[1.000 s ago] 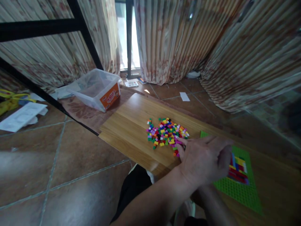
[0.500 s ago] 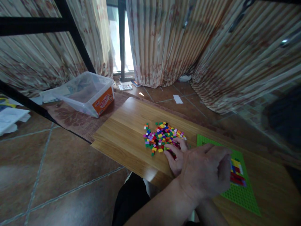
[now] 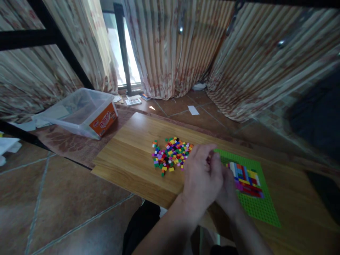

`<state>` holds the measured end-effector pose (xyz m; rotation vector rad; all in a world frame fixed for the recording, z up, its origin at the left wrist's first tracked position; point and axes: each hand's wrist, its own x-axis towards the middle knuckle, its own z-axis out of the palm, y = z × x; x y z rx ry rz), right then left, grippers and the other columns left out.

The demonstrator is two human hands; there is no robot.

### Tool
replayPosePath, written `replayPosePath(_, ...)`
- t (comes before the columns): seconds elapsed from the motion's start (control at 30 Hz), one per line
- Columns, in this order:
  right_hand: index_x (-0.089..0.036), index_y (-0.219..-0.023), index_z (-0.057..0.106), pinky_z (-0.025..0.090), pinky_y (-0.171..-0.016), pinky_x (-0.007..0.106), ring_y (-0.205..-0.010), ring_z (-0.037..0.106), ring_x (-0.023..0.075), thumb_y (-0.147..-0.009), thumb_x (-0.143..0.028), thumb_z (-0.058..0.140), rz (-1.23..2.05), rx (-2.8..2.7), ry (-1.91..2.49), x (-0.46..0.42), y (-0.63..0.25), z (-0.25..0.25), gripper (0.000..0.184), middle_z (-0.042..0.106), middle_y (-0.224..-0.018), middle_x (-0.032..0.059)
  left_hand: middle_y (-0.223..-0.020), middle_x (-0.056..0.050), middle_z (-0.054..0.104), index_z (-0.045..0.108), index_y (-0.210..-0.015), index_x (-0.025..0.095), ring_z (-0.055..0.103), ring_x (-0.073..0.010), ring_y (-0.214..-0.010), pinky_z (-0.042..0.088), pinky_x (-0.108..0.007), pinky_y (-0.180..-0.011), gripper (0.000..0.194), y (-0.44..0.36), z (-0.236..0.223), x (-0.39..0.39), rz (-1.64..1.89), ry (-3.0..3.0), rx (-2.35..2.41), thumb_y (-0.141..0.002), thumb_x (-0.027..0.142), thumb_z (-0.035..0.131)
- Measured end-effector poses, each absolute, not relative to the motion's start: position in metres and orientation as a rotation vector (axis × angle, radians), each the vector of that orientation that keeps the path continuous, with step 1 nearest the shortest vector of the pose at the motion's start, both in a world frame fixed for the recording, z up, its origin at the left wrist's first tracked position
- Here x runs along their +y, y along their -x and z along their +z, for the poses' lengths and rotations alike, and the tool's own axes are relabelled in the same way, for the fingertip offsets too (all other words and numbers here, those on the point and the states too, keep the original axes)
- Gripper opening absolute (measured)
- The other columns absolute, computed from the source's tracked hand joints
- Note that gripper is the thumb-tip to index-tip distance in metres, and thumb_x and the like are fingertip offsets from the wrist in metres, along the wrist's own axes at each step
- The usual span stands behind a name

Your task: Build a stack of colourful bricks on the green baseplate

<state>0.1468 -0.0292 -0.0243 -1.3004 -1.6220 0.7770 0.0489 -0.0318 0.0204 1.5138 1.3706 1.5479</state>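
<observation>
My left hand (image 3: 203,173) is in front, between the pile of bricks and the green baseplate, its fingers curled into a pinch. A small dark reddish bit shows at its fingertips, too unclear to name. My right hand (image 3: 227,187) is close against it, just behind and to the right, with its fingers hidden by the left hand. Small multicoloured toy bricks (image 3: 172,154) are heaped loose on the wooden table, left of my hands. On the green baseplate (image 3: 265,209) to the right is a built patch of coloured bricks (image 3: 245,180).
The wooden table (image 3: 127,152) lies on a reddish cloth. A clear plastic box (image 3: 79,113) with an orange label stands past its left end. Striped curtains (image 3: 170,53) hang behind. A white paper (image 3: 193,110) lies on the tiled floor.
My left hand has moved left, off the baseplate, uncovering more of the built bricks. My right hand has drawn back from the pile to beside the left. The view has shifted right.
</observation>
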Motion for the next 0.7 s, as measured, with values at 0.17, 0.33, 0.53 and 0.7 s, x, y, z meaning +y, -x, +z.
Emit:
replayPosePath(0.17, -0.023, -0.096, 0.072, 0.051, -0.077, 0.033, -0.083, 0.065, 0.0189, -0.089, -0.039, 0.059, 0.779, -1.432, 1.385, -0.029, -0.168, -0.011, 0.022, 0.073, -0.092, 0.0034, -0.093, -0.006, 0.069, 0.069, -0.098, 0.018, 0.065, -0.0178, -0.084, 0.053, -0.031, -0.077, 0.018, -0.046, 0.012, -0.026, 1.226, -1.609, 1.46, -0.092, 0.016, 0.053)
replayPosePath(0.33, -0.023, -0.093, 0.074, 0.05, -0.077, 0.033, -0.082, 0.064, 0.0181, -0.087, -0.039, 0.061, 0.822, -1.376, 1.368, -0.031, -0.176, -0.008, 0.021, 0.074, -0.091, 0.0028, -0.086, -0.003, 0.072, 0.072, -0.091, 0.018, 0.066, -0.0155, -0.08, 0.051, -0.027, -0.076, 0.019, -0.052, 0.012, -0.027, 1.242, -1.715, 1.344, -0.092, 0.012, 0.053)
replayPosePath(0.53, -0.023, -0.084, 0.076, 0.051, -0.068, 0.031, -0.071, 0.063, 0.0163, -0.081, -0.039, 0.067, 0.784, -1.163, 1.415, -0.035, -0.186, 0.002, 0.019, 0.072, -0.077, 0.0015, -0.085, -0.004, 0.073, 0.072, -0.095, 0.017, 0.066, -0.0154, -0.08, 0.05, -0.026, -0.074, 0.02, -0.068, 0.01, -0.031, 1.257, -1.858, 1.349, -0.093, 0.014, 0.053)
replayPosePath(0.7, -0.023, -0.079, 0.076, 0.049, -0.059, 0.028, -0.062, 0.06, 0.0136, -0.072, -0.037, 0.075, 0.792, -0.938, 1.387, -0.038, -0.221, 0.011, 0.016, 0.07, -0.068, 0.0, -0.084, -0.005, 0.073, 0.072, -0.085, 0.017, 0.067, -0.0156, -0.076, 0.047, -0.025, -0.072, 0.021, -0.06, 0.006, -0.02, 0.924, -1.984, 1.545, -0.09, 0.011, 0.052)
